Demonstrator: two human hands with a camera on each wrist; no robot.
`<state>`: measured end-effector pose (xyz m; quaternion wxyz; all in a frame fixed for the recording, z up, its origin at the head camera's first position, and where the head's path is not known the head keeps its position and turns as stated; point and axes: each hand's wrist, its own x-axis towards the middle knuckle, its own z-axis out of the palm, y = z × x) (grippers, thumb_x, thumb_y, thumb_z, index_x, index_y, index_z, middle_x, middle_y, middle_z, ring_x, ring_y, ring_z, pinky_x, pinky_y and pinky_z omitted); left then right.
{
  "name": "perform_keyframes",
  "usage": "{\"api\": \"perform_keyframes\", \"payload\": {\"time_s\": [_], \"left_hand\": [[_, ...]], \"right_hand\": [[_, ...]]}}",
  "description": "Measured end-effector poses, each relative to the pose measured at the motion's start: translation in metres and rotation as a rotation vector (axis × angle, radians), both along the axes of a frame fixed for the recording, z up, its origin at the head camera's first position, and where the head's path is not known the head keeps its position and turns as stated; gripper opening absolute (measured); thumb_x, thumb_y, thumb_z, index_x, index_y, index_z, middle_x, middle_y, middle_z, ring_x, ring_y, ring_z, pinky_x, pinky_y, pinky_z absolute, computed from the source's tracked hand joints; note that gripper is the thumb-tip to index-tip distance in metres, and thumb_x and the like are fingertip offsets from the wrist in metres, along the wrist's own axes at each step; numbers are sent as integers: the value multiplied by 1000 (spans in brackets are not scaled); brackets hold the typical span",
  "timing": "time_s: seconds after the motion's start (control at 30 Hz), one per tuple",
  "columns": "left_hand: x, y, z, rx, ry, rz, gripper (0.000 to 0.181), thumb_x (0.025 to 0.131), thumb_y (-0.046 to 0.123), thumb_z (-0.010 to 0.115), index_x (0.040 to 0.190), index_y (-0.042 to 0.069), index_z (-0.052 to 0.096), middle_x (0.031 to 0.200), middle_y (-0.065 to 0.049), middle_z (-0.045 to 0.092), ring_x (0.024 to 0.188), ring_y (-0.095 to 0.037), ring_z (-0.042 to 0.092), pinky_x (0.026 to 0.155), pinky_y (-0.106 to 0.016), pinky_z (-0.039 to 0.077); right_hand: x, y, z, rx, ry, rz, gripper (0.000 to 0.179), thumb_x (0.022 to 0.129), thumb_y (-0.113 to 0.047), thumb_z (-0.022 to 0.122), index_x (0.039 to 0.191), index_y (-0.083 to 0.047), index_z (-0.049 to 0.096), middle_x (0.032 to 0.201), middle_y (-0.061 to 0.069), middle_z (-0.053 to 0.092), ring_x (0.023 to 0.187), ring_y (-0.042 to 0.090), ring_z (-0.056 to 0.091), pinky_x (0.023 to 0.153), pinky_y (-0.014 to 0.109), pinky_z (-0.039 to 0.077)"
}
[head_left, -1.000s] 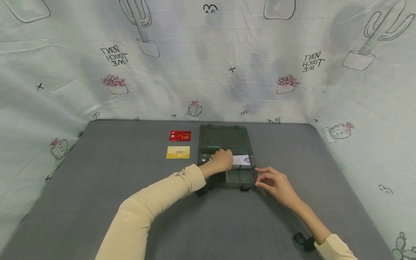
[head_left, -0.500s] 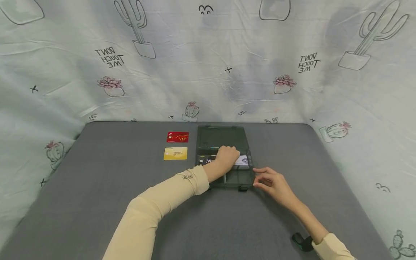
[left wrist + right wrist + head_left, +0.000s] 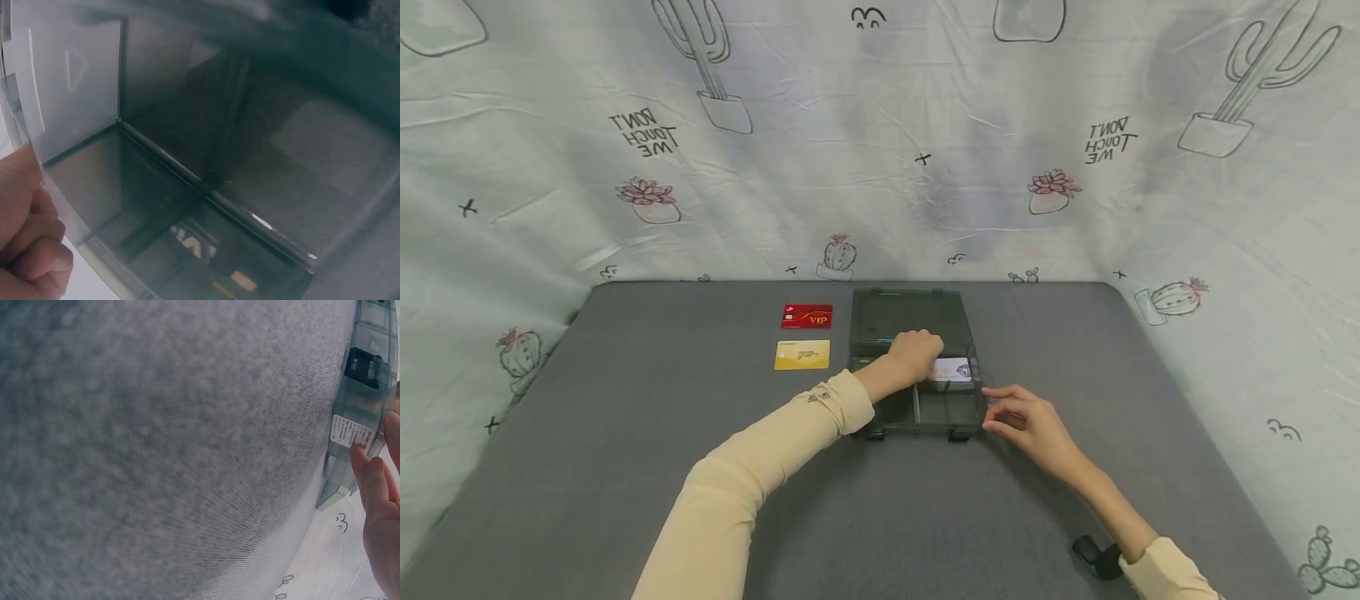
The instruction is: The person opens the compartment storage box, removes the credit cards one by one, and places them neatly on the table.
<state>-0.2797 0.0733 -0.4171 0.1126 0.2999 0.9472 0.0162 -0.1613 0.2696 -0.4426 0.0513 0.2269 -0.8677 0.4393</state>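
A dark translucent plastic box (image 3: pixel 917 427) with dividers lies on the grey table, its lid (image 3: pixel 910 312) folded back. My left hand (image 3: pixel 912 353) reaches over the rear compartments, fingers curled; its fingertips are hidden from above, and I cannot tell whether they pinch anything. A white card (image 3: pixel 951 369) lies in the right rear compartment, its left end under this hand. Through the box in the left wrist view shows a dark card (image 3: pixel 194 244) with pale lettering. My right hand (image 3: pixel 1030 421) touches the box's right wall with finger and thumb tips, near a white label (image 3: pixel 350 431).
Left of the box lie a red VIP card (image 3: pixel 807 316) and, nearer, a yellow card (image 3: pixel 802 355). Two black latches (image 3: pixel 958 435) stick out at the box's front. A patterned white curtain (image 3: pixel 910 192) surrounds the table (image 3: pixel 662 433).
My left hand shifts right over the white card, then back left and slightly away, uncovering more of it. My right hand keeps its place at the box.
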Motion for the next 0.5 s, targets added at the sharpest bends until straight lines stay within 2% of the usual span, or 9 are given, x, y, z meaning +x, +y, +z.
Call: {"api": "perform_keyframes", "payload": {"time_s": [0.13, 0.23, 0.3, 0.4, 0.5], "left_hand": [[-2, -9, -2, 141, 3, 17, 33, 76, 31, 78, 100, 10, 71, 96, -4, 68, 78, -17, 65, 65, -28, 52], [-5, -17, -1, 250, -15, 22, 29, 77, 32, 77, 96, 12, 70, 96, -2, 67, 77, -17, 63, 63, -28, 50], [-6, -22, 0, 308, -49, -8, 22, 81, 31, 75, 91, 14, 66, 94, -1, 63, 77, -15, 58, 63, -27, 46], [-7, -27, 1, 365, -116, -99, 18, 87, 27, 70, 86, 15, 57, 90, -1, 56, 74, -15, 49, 62, -26, 39], [-7, -31, 0, 432, -156, -167, 14, 92, 22, 65, 89, 14, 54, 89, -2, 60, 73, -14, 52, 62, -24, 39]], "right_hand": [[-4, 5, -10, 1, -1, 3, 15, 77, 1, 75, 80, -12, 69, 113, 19, 62, 101, 34, 63, 82, 31, 52], [-5, 6, -12, 4, -4, 3, 14, 78, 0, 75, 81, -13, 69, 113, 17, 62, 101, 33, 64, 82, 30, 52], [-5, 6, -12, 3, -7, 1, 15, 78, 0, 75, 80, -13, 70, 113, 16, 62, 101, 32, 64, 82, 29, 52], [-4, 6, -12, 1, -10, -1, 15, 77, 0, 75, 80, -13, 70, 113, 17, 62, 99, 32, 65, 81, 29, 52], [-4, 6, -11, 3, -10, -1, 15, 78, 0, 75, 81, -13, 70, 114, 17, 62, 96, 30, 65, 81, 30, 53]]}}
